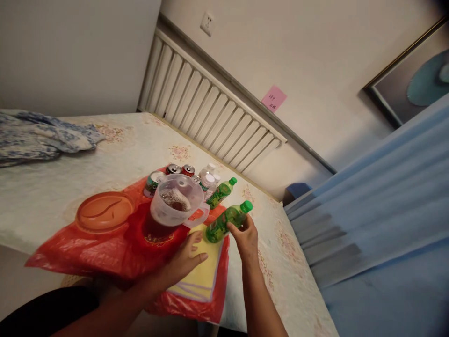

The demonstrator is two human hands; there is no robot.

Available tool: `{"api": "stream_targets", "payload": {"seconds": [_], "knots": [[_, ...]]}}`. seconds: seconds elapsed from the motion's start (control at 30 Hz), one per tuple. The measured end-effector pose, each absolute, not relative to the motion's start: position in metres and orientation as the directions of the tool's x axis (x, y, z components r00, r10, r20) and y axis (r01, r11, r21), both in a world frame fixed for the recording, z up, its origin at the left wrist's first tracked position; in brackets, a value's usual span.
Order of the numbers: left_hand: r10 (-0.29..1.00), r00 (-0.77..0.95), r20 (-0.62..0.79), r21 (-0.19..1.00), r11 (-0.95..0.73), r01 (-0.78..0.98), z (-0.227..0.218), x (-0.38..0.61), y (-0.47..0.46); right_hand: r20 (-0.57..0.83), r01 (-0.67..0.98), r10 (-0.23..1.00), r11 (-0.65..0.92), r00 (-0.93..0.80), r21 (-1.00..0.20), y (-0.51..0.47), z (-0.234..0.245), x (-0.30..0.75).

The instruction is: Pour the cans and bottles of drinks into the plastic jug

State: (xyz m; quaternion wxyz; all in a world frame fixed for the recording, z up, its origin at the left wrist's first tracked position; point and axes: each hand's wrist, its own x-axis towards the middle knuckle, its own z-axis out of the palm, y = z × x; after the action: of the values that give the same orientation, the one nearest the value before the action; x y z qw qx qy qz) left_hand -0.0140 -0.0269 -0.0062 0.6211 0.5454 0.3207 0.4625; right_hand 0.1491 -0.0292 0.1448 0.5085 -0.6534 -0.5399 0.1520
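My right hand grips a green plastic bottle with a green cap, its fingers around the upper part. The bottle's base is over a yellow cloth; whether it touches is unclear. My left hand hovers at the cloth with fingers spread and nothing in them. Just beyond the left hand stands a translucent plastic pitcher, partly filled with foamy dark liquid, its handle facing right. A second green bottle stands behind the first.
Several drink cans and clear bottles stand behind the pitcher. An orange lid lies left on a red plastic sheet. Crumpled patterned fabric is at far left; a radiator and blue curtain border the table.
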Motion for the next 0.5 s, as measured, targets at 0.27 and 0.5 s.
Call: {"api": "stream_targets", "payload": {"seconds": [0.27,0.5], "knots": [[0.827,0.512,0.233,0.969,-0.152,-0.196,0.013,-0.023,-0.033,0.249,0.368,0.936,0.148,0.247,-0.918,-0.092,0.141,0.129],[0.765,0.618,0.182,0.983,-0.128,-0.132,0.045,-0.034,-0.042,0.188,0.318,0.964,0.121,0.188,-0.94,-0.107,0.133,0.114]]}}
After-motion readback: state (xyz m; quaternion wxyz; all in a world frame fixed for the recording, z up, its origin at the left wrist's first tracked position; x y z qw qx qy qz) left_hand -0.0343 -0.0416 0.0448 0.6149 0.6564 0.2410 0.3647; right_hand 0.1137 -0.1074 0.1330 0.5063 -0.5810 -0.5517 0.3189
